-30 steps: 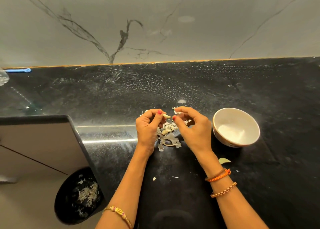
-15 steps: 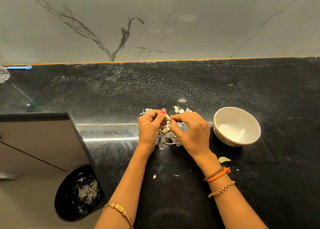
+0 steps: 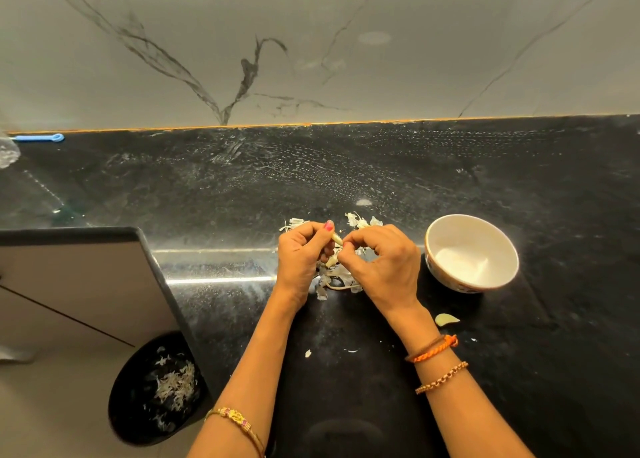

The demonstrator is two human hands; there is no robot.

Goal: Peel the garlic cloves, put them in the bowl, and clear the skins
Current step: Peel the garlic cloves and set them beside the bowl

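Head view showed a pale, slim garlic clove (image 3: pixel 336 239) at frame centre, pinched between the curled fingers of the left hand (image 3: pixel 300 260) and right hand (image 3: pixel 381 267); papery skins (image 3: pixel 337 277) lay beneath them; the white bowl (image 3: pixel 471 252) sat just right, apart; bare black counter (image 3: pixel 346 173) stretched behind; both hands hid most of the clove.

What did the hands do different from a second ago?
The right hand came in toward the left hand, and its fingertips now meet at the garlic clove the left hand pinches. The bowl, the skin pile and the bin stayed put.
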